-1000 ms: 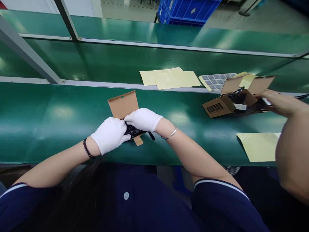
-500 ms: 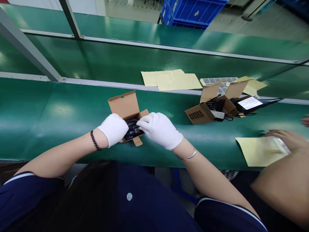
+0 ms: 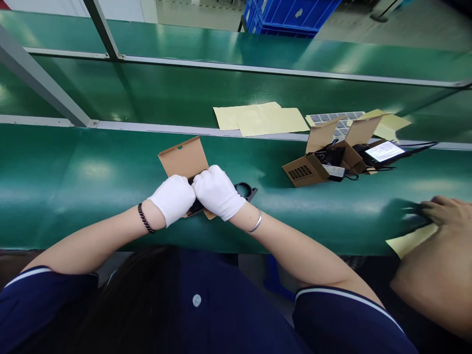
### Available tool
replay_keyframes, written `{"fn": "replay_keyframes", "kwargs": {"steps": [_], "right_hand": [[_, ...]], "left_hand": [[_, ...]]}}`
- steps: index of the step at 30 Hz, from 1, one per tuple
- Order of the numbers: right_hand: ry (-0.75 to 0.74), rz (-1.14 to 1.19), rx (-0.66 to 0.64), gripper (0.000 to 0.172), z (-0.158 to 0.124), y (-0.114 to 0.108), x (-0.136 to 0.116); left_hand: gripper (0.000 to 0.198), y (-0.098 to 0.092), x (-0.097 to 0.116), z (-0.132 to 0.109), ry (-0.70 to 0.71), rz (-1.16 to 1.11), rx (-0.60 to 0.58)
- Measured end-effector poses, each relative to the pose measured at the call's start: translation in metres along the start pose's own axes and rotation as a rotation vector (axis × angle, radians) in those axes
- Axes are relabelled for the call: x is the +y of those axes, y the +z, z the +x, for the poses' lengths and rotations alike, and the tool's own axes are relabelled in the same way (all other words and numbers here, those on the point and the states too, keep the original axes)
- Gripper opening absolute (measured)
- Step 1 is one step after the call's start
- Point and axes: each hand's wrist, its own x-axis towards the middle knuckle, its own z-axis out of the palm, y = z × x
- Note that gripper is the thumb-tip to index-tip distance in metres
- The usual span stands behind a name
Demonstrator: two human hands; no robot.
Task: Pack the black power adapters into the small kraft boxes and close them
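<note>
Both my hands wear white gloves and meet over a small brown cardboard box [image 3: 183, 158] on the green belt [image 3: 92, 172]. My left hand [image 3: 172, 198] is closed on the box's near left side. My right hand [image 3: 217, 191] is curled over the box's mouth, fingers pressed on a black object [image 3: 245, 190] whose ring-shaped end sticks out to the right. The box's lid flap stands up behind my hands. Most of the black object is hidden under my fingers.
A second open cardboard box [image 3: 324, 158] with black cables and a labelled device [image 3: 383, 151] lies to the right. Yellow sheets [image 3: 261, 119] and a label sheet [image 3: 334, 119] rest on the belt's far rail. A co-worker's hand [image 3: 444, 211] touches a yellow sheet [image 3: 411, 239] at the right edge. Blue crates [image 3: 289, 14] stand beyond.
My right hand has drawn back in next to my left and closed over the box's mouth; the black ring now shows to its right. The co-worker's hand has slid the yellow sheet rightward.
</note>
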Motion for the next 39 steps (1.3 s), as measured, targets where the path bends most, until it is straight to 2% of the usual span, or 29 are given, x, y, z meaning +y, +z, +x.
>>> {"fn": "replay_keyframes", "kwargs": {"steps": [4, 7, 9, 11, 12, 14, 15, 17, 18, 20, 21, 23, 25, 26, 28, 30, 32, 34, 37, 39], "right_hand": [[-0.021, -0.018, -0.098, 0.031, 0.012, 0.000, -0.004], [-0.030, -0.011, -0.127, 0.031, 0.013, -0.003, -0.001], [-0.088, 0.056, -0.080, 0.035, 0.005, -0.006, 0.011], [-0.088, 0.177, 0.053, 0.040, -0.013, -0.006, 0.031], [-0.029, 0.241, 0.139, 0.042, -0.026, -0.003, 0.044], [0.269, 0.302, 0.280, 0.040, -0.055, 0.010, 0.066], [0.355, 0.321, 0.250, 0.039, -0.069, 0.020, 0.075], [0.423, 0.325, 0.047, 0.068, -0.095, 0.043, 0.082], [0.464, 0.328, -0.042, 0.073, -0.105, 0.054, 0.082], [0.557, 0.371, -0.109, 0.067, -0.119, 0.068, 0.074], [0.610, 0.409, -0.064, 0.061, -0.122, 0.069, 0.069], [0.681, 0.501, 0.163, 0.057, -0.122, 0.057, 0.054], [0.629, 0.605, 0.436, 0.062, -0.114, 0.035, 0.037], [0.535, 0.654, 0.530, 0.065, -0.106, 0.023, 0.028], [0.266, 0.692, 0.546, 0.063, -0.084, 0.005, 0.011], [0.122, 0.583, 0.445, 0.051, -0.059, -0.002, 0.000], [0.108, 0.423, 0.319, 0.043, -0.038, 0.003, -0.003], [0.104, 0.288, 0.240, 0.040, -0.027, 0.011, -0.002], [0.039, 0.200, 0.214, 0.040, -0.026, 0.021, -0.002], [0.031, 0.205, 0.207, 0.044, -0.029, 0.027, -0.005]], "left_hand": [[0.019, 0.006, -0.004, -0.009, 0.029, -0.028, 0.061], [0.038, 0.012, -0.007, -0.022, 0.063, -0.128, 0.110], [0.057, 0.014, -0.006, -0.027, 0.072, -0.143, 0.128], [0.073, 0.014, -0.004, -0.028, 0.052, -0.133, 0.117], [0.076, 0.014, -0.003, -0.028, 0.033, -0.128, 0.100], [0.072, 0.011, 0.000, -0.025, -0.003, -0.124, 0.054], [0.069, 0.010, 0.001, -0.023, -0.017, -0.123, 0.034], [0.061, 0.007, 0.003, -0.021, -0.038, -0.124, 0.017], [0.058, 0.006, 0.003, -0.021, -0.048, -0.125, 0.018], [0.056, 0.006, 0.004, -0.020, -0.060, -0.124, 0.035], [0.054, 0.007, 0.005, -0.020, -0.063, -0.122, 0.042], [0.051, 0.009, 0.005, -0.020, -0.060, -0.127, 0.053], [0.048, 0.012, 0.006, -0.020, -0.059, -0.138, 0.067], [0.048, 0.014, 0.006, -0.019, -0.060, -0.141, 0.081], [0.045, 0.019, 0.005, -0.018, -0.051, -0.147, 0.129], [0.043, 0.026, 0.003, -0.017, -0.034, -0.149, 0.178], [0.045, 0.036, 0.000, -0.018, -0.011, -0.157, 0.239], [0.046, 0.052, -0.002, -0.022, 0.034, -0.176, 0.361], [0.050, 0.088, 0.001, -0.036, 0.017, -0.250, 0.728], [0.070, 0.116, 0.010, -0.046, -0.158, -0.314, 1.003]]}}
